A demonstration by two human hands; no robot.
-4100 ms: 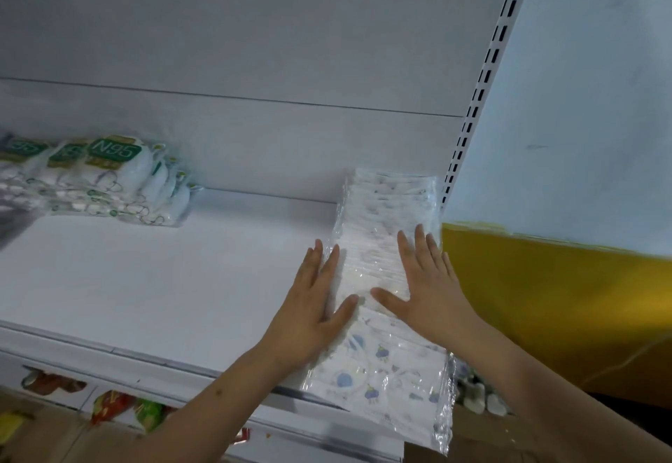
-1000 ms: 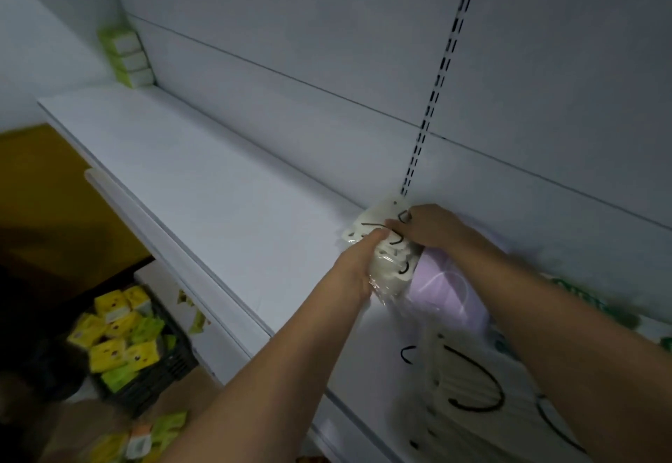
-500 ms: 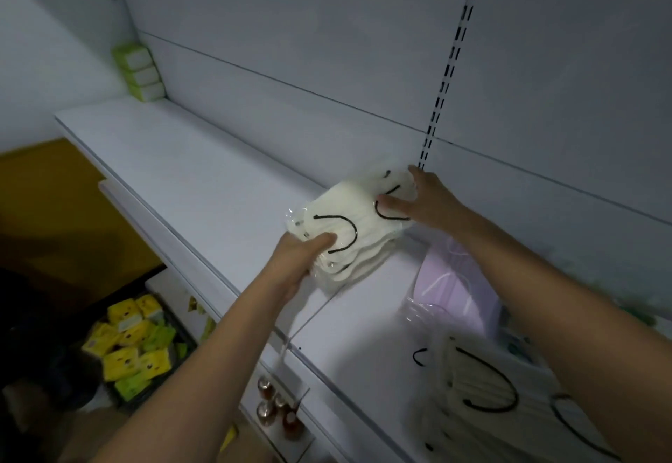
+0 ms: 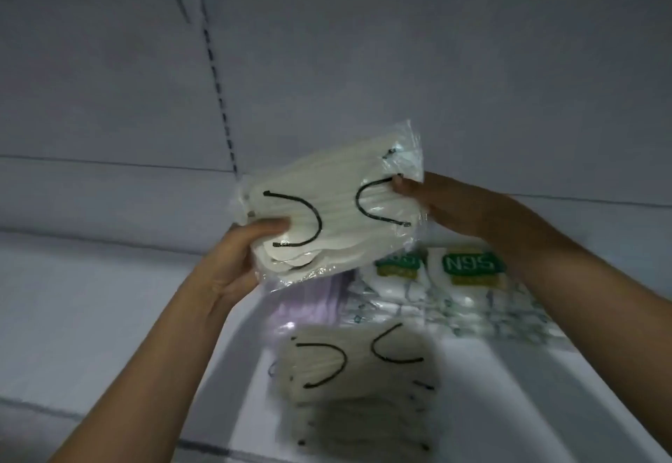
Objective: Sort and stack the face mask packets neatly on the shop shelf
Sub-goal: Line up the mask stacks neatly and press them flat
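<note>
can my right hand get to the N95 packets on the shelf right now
Probably not yet. The right hand is gripping one end of the cream mask bundle, shared with the left hand. The N95 packets lie uncovered just below it, so freeing that grip should clear the way.

Dim, bluish overall. Glare on held packet's plastic wrap (image 4: 407,157). Heavy motion blur over lower stack (image 4: 360,382) (edges smeared). Shadow beneath stack. Wide-angle bending along shelf (image 4: 91,317) edges.
</note>
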